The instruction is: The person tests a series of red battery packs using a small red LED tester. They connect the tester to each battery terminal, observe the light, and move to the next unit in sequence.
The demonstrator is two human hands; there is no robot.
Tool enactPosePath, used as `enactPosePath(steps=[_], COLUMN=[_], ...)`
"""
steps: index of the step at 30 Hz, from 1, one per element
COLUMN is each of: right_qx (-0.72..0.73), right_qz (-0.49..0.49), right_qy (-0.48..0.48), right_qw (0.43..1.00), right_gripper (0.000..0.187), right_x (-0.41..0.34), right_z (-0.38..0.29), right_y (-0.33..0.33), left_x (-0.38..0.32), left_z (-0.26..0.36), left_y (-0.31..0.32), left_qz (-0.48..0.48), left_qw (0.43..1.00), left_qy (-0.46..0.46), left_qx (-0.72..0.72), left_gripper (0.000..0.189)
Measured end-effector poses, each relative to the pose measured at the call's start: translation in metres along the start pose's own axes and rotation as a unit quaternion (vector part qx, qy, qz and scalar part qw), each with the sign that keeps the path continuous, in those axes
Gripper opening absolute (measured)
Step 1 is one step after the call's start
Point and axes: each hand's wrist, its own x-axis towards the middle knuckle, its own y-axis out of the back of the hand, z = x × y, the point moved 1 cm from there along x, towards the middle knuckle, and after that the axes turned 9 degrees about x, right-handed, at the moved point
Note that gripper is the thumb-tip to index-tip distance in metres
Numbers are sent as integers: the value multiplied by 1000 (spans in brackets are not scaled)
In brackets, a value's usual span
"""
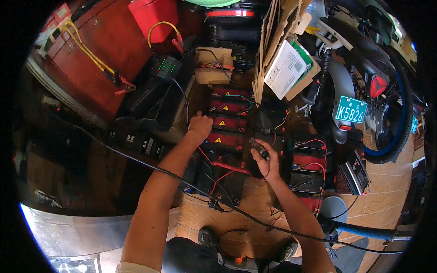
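Note:
Several dark red battery blocks (225, 123) with yellow warning marks stand in a column before me, thin wires running over them. At their left edge is my left hand (200, 127), its fingers curled; whether it grips something is hidden. My right hand (264, 158) is to the right of the column and holds a probe-like tool with a clear handle (260, 148), from which a coiled red lead (232, 167) appears to run leftward. Dark batteries (269, 119) lie just beyond that hand, and a second row of batteries (309, 160), joined by red wires, lies further right.
A charger with lit green lights (168, 67) stands at upper left, near a red bucket (153, 20). Behind the batteries are an open cardboard box (213, 76) and upright cardboard (273, 37). An electric bike (344, 85) stands right. A black cable (164, 170) crosses over my forearms.

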Motion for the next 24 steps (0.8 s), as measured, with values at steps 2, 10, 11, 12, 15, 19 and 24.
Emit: enactPosePath(steps=[2,10,11,12,15,19,24], right_qx=[-15,-31,-37,-32,-19,-11,-20], right_qz=[-2,-23,-25,-25,-26,-27,-33], right_qy=[-30,32,47,49,41,21,21], right_qw=[999,999,998,998,999,999,999], right_gripper=[37,36,35,35,35,36,37], right_x=[0,-4,-4,-4,-4,-4,-3], right_z=[6,11,12,13,15,15,14], right_y=[2,6,6,6,6,7,8], left_x=[0,3,3,2,1,2,1], left_z=[1,4,5,5,4,4,5], left_y=[0,-1,-1,0,2,8,12], left_qz=[5,-39,-25,-12,-11,-31,-36], left_qw=[1000,999,999,1000,999,999,999], left_qy=[2,29,25,21,23,16,19], left_qx=[-5,-11,-8,-5,-20,-11,-23], left_gripper=[21,20,20,21,19,19,17])
